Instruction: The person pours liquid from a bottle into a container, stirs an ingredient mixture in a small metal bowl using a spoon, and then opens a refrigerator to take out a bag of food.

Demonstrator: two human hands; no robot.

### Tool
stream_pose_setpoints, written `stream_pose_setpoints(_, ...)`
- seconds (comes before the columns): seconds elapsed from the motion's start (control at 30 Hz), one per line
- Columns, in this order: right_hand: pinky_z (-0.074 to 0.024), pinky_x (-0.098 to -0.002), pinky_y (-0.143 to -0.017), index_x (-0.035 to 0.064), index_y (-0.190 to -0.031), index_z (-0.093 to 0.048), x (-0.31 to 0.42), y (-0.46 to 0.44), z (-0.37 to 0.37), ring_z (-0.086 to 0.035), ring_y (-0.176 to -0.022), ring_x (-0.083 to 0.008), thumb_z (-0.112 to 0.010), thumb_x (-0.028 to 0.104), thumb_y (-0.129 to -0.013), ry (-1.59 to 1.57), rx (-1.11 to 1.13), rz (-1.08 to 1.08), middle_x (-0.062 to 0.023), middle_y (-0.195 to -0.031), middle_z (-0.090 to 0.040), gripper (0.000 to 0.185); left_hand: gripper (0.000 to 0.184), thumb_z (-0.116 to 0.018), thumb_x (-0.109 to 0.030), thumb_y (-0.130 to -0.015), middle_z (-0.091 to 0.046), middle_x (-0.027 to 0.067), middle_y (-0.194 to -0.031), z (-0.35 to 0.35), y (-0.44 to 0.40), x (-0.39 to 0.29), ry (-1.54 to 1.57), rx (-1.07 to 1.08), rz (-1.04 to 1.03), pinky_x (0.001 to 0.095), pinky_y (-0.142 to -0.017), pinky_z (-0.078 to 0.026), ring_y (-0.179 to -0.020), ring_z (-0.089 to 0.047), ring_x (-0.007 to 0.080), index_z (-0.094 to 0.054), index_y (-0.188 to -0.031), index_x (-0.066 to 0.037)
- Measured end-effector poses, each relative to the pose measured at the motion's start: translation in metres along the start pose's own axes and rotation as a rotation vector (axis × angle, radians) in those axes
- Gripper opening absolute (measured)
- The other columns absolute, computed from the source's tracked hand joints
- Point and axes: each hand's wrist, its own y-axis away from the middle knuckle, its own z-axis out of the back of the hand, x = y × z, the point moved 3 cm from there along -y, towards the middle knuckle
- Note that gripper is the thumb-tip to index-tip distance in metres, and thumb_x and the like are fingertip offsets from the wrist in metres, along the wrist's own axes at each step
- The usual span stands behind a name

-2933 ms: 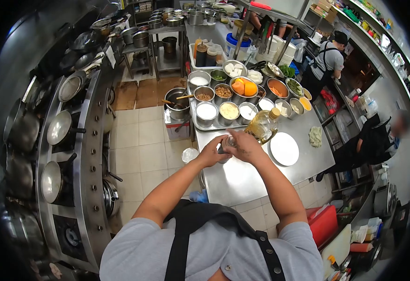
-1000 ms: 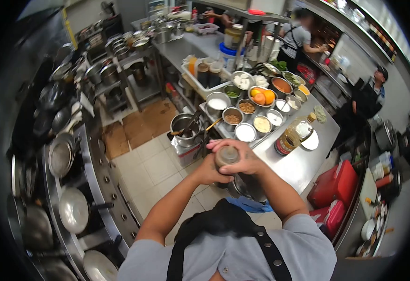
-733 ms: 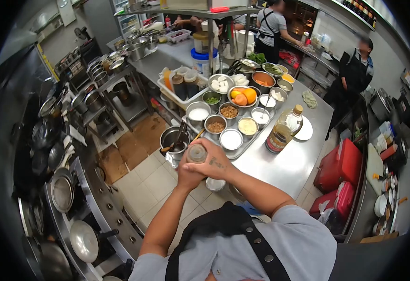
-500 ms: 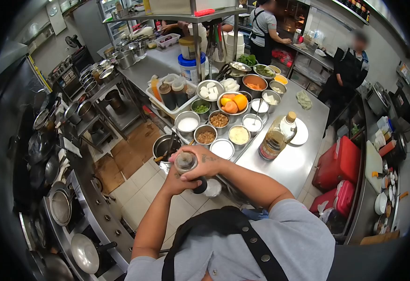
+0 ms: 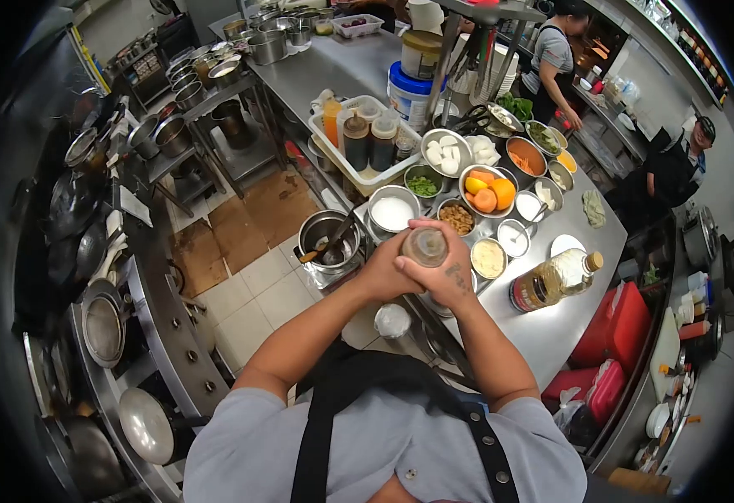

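My left hand point(image 5: 385, 272) and my right hand point(image 5: 451, 281) are both wrapped around a clear jar point(image 5: 425, 246), its round end facing up at me. Its lower part is hidden by my fingers. The jar is held over the near edge of the steel counter. Just behind it are metal bowls of white powder point(image 5: 391, 210) and brown diced food point(image 5: 456, 218). Right of my right hand is a bowl of pale yellow paste point(image 5: 488, 258). A large oil bottle point(image 5: 555, 281) with a tan cap is farther right.
A metal pot point(image 5: 330, 237) with a wooden-handled utensil is left of my hands. A white basket point(image 5: 367, 173) holds sauce bottles. A bowl of oranges and carrots point(image 5: 486, 191) sits mid-counter. The stove point(image 5: 184, 335) with pans lines the left. Two co-workers point(image 5: 551, 63) are at the back right.
Both hands have moved right with the jar, from beside the pot to the bowls. The jar's black end, visible earlier, is now hidden. My view has shifted too.
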Motion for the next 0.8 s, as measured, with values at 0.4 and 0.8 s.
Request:
stream_pose_setpoints(0.4,-0.0464,-0.0364,-0.100,-0.0001,-0.128,-0.053,0.018,-0.094,-0.067,-0.061,-0.114,-0.0263,-0.087,0.029,-0.072,0.196,-0.402,-0.141,-0.0157,-0.123,-0.063,0.071,0.052,-0.081,-0.009,-0.073,-0.071,0.0135,-0.105,0.098,-0.087,0.006,-0.143,-0.147,-0.281,0.0372,-0.086,-0.053,-0.098,-0.069,0.0270,-0.057,-0.119,-0.006)
stream_pose_setpoints(0.8,-0.0468,-0.0386,-0.097,-0.0003,-0.133,-0.054,-0.006,0.069,0.106,-0.058,-0.119,-0.0268,-0.076,0.028,-0.088,0.581,-1.008,-0.378,-0.0179,-0.135,-0.058,0.057,0.077,-0.095,-0.033,-0.063,-0.054,0.0144,-0.120,0.176,-0.179,0.083,-0.487,-0.559,-0.430,0.0467,-0.101,-0.038,-0.117,-0.048,0.0355,-0.055,-0.123,-0.004)
